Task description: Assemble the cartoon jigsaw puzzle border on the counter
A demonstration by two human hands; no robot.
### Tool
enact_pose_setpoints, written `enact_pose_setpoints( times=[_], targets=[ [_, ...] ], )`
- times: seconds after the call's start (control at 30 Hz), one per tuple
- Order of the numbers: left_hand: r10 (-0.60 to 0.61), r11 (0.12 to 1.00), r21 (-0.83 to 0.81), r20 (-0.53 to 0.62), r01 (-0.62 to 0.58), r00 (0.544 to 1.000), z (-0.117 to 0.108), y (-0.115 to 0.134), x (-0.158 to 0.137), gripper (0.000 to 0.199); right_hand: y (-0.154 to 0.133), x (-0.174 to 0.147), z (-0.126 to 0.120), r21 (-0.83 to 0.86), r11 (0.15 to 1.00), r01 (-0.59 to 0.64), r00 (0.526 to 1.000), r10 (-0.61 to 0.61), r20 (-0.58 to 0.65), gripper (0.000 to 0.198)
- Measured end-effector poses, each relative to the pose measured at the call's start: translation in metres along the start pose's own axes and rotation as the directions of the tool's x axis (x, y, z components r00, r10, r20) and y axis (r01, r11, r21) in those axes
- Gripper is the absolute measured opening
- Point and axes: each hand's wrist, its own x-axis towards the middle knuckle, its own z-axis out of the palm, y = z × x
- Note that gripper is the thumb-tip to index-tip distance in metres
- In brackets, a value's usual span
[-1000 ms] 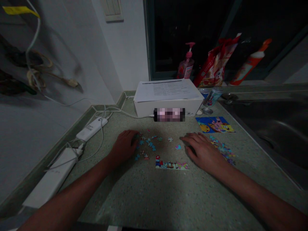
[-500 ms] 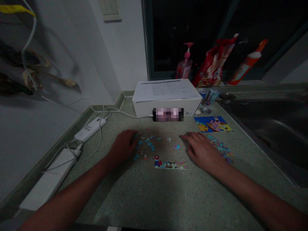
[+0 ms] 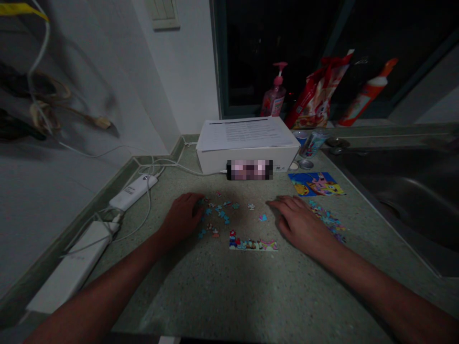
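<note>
My left hand [image 3: 183,213] rests on the counter with its fingers curved and the thumb apart, at the left side of loose puzzle pieces [image 3: 221,213]. Nothing shows in its grasp, though the finger undersides are hidden. Flat on the counter at the right lies my right hand [image 3: 297,220], index finger stretched out and thumb spread. Left of its thumb is a blue and pink piece [image 3: 263,218], and a pale piece [image 3: 251,206] sits farther left. Between the hands, nearer me, is a joined strip of puzzle [image 3: 254,244]. A second pile of pieces [image 3: 330,219] lies beyond the right hand, partly covered by it.
A colourful cartoon picture card [image 3: 317,184] lies at the right, near the sink [image 3: 398,191]. At the back, a phone [image 3: 250,170] leans on a white box [image 3: 215,160] topped with papers. A power strip [image 3: 77,263] and cables line the left side. Cans [image 3: 313,143] stand behind.
</note>
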Motion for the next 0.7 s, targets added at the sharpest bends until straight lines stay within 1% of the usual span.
enact_pose_setpoints(
  times=[0.37, 0.57, 0.7],
  targets=[
    [-0.007, 1.000, 0.011, 0.002, 0.007, 1.000, -0.0013, 0.0029, -0.0003, 0.035, 0.0031, -0.0015, 0.0054, -0.014, 1.000, 0.027, 1.000, -0.027, -0.015, 0.041],
    [-0.001, 1.000, 0.016, -0.006, 0.001, 1.000, 0.0004, 0.0004, 0.0002, 0.036, 0.0033, -0.0011, 0.0037, -0.022, 0.999, 0.039, 0.999, -0.040, -0.019, 0.039],
    [0.000, 1.000, 0.021, -0.004, 0.000, 1.000, -0.0006, 0.0012, 0.0006, 0.035, 0.0005, 0.0004, 0.0004, 0.006, 0.999, 0.040, 0.999, -0.040, -0.024, 0.041]
  ],
)
